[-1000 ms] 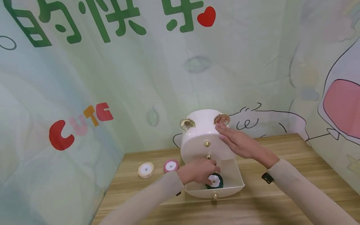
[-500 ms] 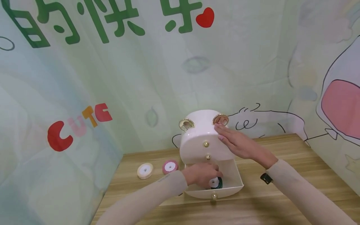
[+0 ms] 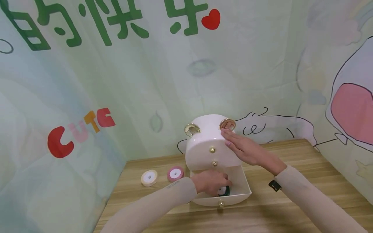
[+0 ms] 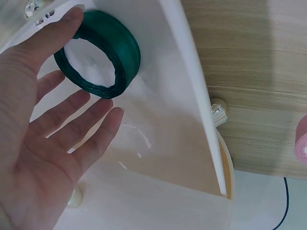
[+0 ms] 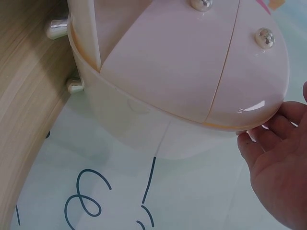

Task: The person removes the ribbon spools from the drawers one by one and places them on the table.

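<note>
In the head view, my left hand point(image 3: 211, 183) reaches into the pulled-out bottom drawer point(image 3: 240, 183) of a white rounded drawer box point(image 3: 208, 129). A dark green ribbon roll point(image 4: 129, 48) lies in that drawer. The left wrist view shows the left thumb at the roll's upper edge and extended fingertips along its lower edge, the fingers looking loose. My right hand point(image 3: 247, 150) rests with straight fingers on the box's upper right side, beside a gold ring-shaped ear point(image 3: 228, 124). From the right wrist, its fingertips point(image 5: 247, 143) touch the box's rounded edge.
Left of the box, a cream ribbon roll point(image 3: 149, 178) and a pink ribbon roll point(image 3: 175, 174) lie on the wooden table point(image 3: 276, 213). Gold knobs point(image 3: 214, 163) stick out from the drawer fronts. A printed cloth backdrop point(image 3: 163, 81) stands behind and at both sides.
My left hand has shifted slightly right and down over the green ribbon roll, covering more of it. My right hand stays in place on the box.
</note>
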Motion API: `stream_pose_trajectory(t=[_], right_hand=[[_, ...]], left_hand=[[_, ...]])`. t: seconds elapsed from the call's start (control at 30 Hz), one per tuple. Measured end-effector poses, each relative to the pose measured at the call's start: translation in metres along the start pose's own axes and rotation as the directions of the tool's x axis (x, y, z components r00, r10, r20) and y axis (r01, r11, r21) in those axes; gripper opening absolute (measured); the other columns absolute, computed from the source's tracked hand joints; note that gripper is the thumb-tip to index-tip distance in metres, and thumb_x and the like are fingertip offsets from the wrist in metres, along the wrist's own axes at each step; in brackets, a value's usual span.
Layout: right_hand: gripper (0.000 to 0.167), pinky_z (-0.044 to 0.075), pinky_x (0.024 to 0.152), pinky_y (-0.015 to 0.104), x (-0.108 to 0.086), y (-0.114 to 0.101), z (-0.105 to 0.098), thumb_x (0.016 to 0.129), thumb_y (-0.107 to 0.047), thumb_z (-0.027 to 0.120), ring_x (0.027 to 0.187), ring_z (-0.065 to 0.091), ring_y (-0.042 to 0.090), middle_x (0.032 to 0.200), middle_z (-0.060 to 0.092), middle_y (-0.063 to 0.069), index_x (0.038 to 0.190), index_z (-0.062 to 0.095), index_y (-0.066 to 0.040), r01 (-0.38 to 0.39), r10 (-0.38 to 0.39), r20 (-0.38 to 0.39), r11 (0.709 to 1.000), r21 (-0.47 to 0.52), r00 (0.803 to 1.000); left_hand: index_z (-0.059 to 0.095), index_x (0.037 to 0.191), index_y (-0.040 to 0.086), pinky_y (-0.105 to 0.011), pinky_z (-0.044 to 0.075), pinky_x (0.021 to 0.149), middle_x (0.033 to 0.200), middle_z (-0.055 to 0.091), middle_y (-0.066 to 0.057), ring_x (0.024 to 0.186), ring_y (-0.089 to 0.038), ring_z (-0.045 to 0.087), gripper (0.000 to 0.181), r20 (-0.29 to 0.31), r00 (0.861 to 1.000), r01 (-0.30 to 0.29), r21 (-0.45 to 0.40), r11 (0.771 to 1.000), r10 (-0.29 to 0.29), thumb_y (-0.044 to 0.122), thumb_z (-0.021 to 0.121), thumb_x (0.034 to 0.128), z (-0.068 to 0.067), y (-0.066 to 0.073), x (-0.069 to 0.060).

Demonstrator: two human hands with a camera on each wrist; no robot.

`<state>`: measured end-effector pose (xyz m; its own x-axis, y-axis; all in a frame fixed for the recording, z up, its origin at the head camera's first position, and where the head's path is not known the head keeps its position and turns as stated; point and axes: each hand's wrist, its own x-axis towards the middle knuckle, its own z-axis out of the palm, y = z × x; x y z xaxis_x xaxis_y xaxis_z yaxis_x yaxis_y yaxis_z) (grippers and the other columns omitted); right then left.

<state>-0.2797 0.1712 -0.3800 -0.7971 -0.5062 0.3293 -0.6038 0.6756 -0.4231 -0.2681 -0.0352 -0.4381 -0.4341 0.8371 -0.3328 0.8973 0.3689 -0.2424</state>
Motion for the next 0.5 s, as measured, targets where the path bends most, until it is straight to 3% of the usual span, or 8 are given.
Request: stream_pose_trajectory(t=[0.5], right_hand=[[0.058, 0.029, 0.128, 0.057, 0.0004, 0.0001, -0.0001, 0.114, -0.040, 0.037, 0.162, 0.028, 0.033, 0.173, 0.029, 0.009, 0.165, 0.032, -0.013, -0.007, 0.007, 0.003, 1.000, 0.015, 1.000]], left_hand=[[0.068, 0.136, 0.029, -0.023, 0.056, 0.095, 0.124, 0.073, 0.005, 0.102, -0.006, 0.066, 0.053, 0.022, 1.000, 0.018, -0.047, 0.999, -0.017, 0.035, 0.087, 0.0866, 0.0018, -0.0034, 0.0004]])
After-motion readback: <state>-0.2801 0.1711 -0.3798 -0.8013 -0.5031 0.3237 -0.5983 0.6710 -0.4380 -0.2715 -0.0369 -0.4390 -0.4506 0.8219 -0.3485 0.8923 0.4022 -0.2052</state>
